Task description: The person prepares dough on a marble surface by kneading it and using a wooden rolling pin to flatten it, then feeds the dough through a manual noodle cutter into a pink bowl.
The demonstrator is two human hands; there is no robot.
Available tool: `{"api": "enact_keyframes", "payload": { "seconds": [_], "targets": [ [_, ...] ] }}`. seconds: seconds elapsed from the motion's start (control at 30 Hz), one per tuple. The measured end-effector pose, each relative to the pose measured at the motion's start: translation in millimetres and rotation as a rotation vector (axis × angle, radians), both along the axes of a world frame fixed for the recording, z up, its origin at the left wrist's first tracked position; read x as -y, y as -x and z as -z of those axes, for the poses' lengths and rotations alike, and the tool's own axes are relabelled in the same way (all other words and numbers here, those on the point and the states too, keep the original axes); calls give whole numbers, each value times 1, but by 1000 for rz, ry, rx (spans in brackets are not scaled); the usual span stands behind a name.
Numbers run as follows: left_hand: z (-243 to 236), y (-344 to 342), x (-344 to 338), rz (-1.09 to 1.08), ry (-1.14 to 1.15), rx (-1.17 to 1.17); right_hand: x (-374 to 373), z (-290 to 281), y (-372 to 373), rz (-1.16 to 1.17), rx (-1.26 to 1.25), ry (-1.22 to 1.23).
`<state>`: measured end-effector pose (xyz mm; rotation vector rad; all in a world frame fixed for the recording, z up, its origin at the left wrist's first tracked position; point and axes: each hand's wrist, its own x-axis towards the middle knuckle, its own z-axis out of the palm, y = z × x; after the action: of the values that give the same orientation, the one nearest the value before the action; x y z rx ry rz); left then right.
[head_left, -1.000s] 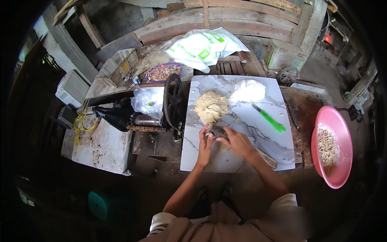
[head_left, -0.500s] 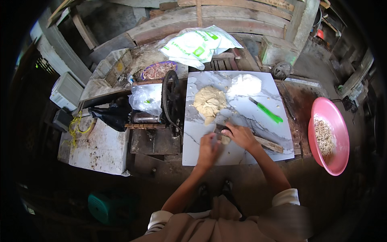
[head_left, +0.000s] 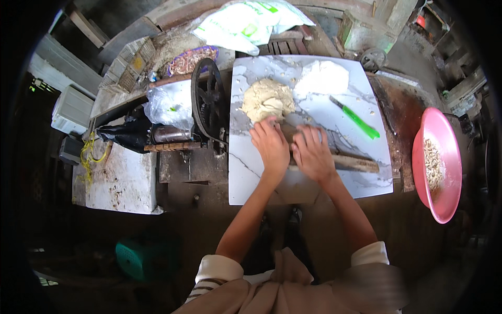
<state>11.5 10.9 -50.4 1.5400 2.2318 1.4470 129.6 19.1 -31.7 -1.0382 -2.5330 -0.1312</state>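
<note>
On the marbled white board [head_left: 246, 172], my left hand [head_left: 269, 149] has its fingers curled over a dark brown-grey object [head_left: 286, 133], at the lower edge of a pale dough mound [head_left: 266, 97]. My right hand [head_left: 314, 152] grips that object's right side with bent fingers; its exact shape is hidden. A weathered wooden bar [head_left: 358, 163] lies to the right, beside and partly behind my right hand. A white powder pile [head_left: 321, 78] sits at the back right of the board, with a green-handled knife [head_left: 354, 116] below it.
A pink basin [head_left: 447, 162] of pale pieces stands right. Left are a black wheel [head_left: 201, 115], metal roller [head_left: 170, 135], plastic bags [head_left: 170, 107] and grimy white block [head_left: 120, 183]. Behind are white sacks [head_left: 246, 23], a purple-rimmed tray [head_left: 191, 60] and a crate [head_left: 123, 68]. A green stool [head_left: 130, 259] is below.
The whole scene sits higher in the picture. My hands have moved toward the dough; my left hand, blurred half a second ago, now rests over the dark object beside my right.
</note>
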Motion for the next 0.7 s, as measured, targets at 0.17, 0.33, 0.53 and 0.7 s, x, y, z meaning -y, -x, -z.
{"api": "enact_keyframes", "payload": {
  "seconds": [0.17,0.33,0.53,0.7],
  "targets": [
    [-3,1,-17,-171,202,42,-18,2,8,70,-28,2],
    [9,-4,29,-107,229,217,17,13,3,78,-19,30],
    [16,-4,30,-158,147,176,23,-3,11,172,56,66],
    [7,3,-13,-202,152,167,-22,4,21,229,19,-36]
  ]
}}
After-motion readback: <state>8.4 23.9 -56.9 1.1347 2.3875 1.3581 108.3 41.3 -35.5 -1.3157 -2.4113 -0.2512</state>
